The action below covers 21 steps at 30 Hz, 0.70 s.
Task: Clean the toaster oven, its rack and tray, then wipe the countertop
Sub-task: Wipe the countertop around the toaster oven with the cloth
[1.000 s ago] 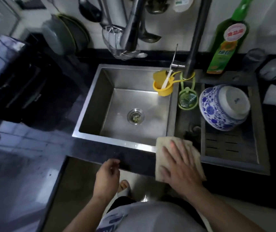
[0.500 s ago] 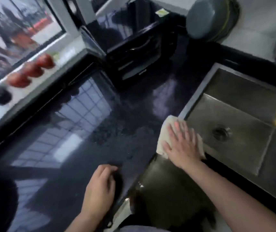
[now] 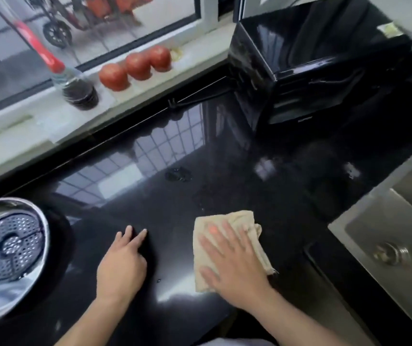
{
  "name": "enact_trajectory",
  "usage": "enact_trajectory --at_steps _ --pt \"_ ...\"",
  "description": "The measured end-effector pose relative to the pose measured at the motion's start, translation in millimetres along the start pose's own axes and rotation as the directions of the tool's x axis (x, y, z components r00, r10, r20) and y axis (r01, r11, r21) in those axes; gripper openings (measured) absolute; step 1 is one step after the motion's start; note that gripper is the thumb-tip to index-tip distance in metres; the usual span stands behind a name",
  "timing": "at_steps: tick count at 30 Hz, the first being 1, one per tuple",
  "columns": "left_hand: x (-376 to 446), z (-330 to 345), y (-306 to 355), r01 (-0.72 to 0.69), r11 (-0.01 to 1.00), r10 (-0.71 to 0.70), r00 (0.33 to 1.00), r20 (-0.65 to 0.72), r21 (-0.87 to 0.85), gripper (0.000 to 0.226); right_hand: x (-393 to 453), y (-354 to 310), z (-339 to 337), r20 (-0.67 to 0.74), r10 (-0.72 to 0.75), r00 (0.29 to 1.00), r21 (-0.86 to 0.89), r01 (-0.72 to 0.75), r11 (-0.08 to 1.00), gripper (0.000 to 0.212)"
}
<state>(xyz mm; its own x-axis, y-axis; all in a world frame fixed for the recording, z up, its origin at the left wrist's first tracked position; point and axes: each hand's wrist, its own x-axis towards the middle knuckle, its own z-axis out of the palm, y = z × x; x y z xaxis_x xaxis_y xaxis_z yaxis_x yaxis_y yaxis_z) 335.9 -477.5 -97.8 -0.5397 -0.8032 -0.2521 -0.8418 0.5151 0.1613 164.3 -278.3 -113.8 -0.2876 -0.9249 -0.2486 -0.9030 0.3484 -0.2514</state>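
Black worktop, glossy, a few wet spots mid-surface. Toaster oven at the back right corner, door side facing me. Sink off to the right. My right hand lies flat, fingers spread, pressing the beige cloth onto the worktop. My left hand rests beside it, fingers relaxed, holding nothing.

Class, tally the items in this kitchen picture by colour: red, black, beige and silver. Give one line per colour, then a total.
Red: 3 tomatoes
Black: 1 toaster oven
Beige: 1 cloth
Silver: 2, steamer pot and sink
Total: 7
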Motion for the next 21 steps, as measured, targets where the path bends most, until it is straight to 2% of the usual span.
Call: enact_trajectory --at_steps 1,2,3,5,6,7,10,11,13,16,18,21 --pt "2 -3 -2 0.027 1.000 -0.026 0.999 0.026 -0.005 0.073 3 25 -6 -0.025 0.009 1.000 -0.041 -0.010 0.999 0.071" --pt "2 -7 -4 0.043 0.999 -0.042 0.998 0.047 -0.020 0.076 8 61 -9 -0.079 0.096 0.992 -0.095 -0.103 0.990 0.070" --pt "2 -8 -5 0.049 0.998 -0.047 0.997 0.056 -0.036 0.078 17 99 -21 -0.105 0.248 0.963 -0.114 -0.260 0.959 0.070" --pt "0 -7 -4 0.042 0.996 -0.037 0.997 0.070 -0.075 0.081 46 161 -51 -0.104 0.582 0.807 -0.036 -0.588 0.808 0.070" --pt "0 -7 -5 0.045 0.995 -0.039 0.997 0.064 -0.092 0.081 69 168 -61 -0.080 0.646 0.759 0.012 -0.648 0.762 0.071" --pt "1 -9 -6 0.042 0.994 -0.036 0.998 0.057 -0.105 0.081 92 162 -64 -0.081 0.639 0.765 0.005 -0.641 0.768 0.071" --pt "6 -10 -20 0.051 0.976 -0.040 0.998 0.055 -0.211 0.081 173 92 -64 -0.075 0.354 0.932 -0.082 -0.360 0.929 0.069" --pt "5 -9 -27 0.059 0.964 -0.044 0.997 0.064 -0.259 0.080 199 68 -66 -0.048 0.249 0.967 -0.077 -0.252 0.965 0.068" --pt "7 -12 -38 0.118 0.919 -0.079 0.990 0.118 -0.376 0.081 240 35 -72 0.023 0.120 0.993 -0.031 -0.119 0.992 0.067" --pt "12 -17 -48 0.248 0.809 -0.203 0.969 0.143 -0.533 0.081 219 -10 -43 0.073 -0.079 0.994 -0.074 0.085 0.994 0.066" --pt "10 -22 -45 0.290 0.758 -0.253 0.956 0.147 -0.584 0.079 138 -58 -9 0.084 -0.313 0.946 -0.113 0.321 0.940 0.067" --pt "5 -27 -31 0.320 0.736 -0.305 0.943 0.130 -0.597 0.072 26 -89 29 0.181 -0.475 0.861 -0.057 0.491 0.869 0.065"
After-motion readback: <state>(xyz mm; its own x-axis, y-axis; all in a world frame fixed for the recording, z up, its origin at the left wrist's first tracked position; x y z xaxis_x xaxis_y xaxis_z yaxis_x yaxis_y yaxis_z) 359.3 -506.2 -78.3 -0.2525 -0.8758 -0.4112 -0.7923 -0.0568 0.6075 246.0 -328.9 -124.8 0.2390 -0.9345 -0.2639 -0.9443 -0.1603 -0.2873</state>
